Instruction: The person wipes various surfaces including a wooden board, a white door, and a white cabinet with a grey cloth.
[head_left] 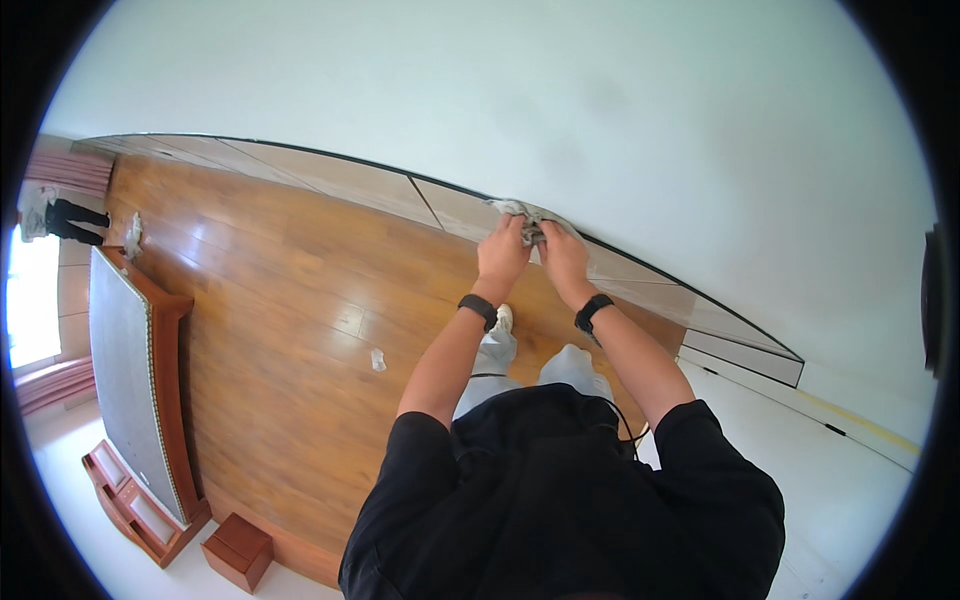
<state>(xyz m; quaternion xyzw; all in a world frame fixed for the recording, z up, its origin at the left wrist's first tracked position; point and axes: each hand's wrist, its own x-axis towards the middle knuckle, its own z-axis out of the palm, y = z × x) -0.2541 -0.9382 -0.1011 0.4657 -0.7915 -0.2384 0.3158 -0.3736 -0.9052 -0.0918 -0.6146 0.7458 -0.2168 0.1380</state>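
A crumpled grey-white cloth [532, 222] is bunched up against the dark top edge of the tiled wall panel [455, 208]. My left hand [502, 257] grips the cloth from its left side, fingers closed on it. Close beside it, my right hand [564, 260] is closed on the cloth's right part. The thumbs nearly meet, and both forearms reach forward with a dark band on each wrist. Part of the cloth is hidden by the fingers.
Wooden floor [290, 330] spreads to the left, with a small whitish scrap [378, 360] on it. A bed with a bare grey mattress [125, 370], a headboard [130, 500] and a brown nightstand [238, 550] stand at left. Another person [65, 215] is at far left. A white cabinet [760, 430] is at right.
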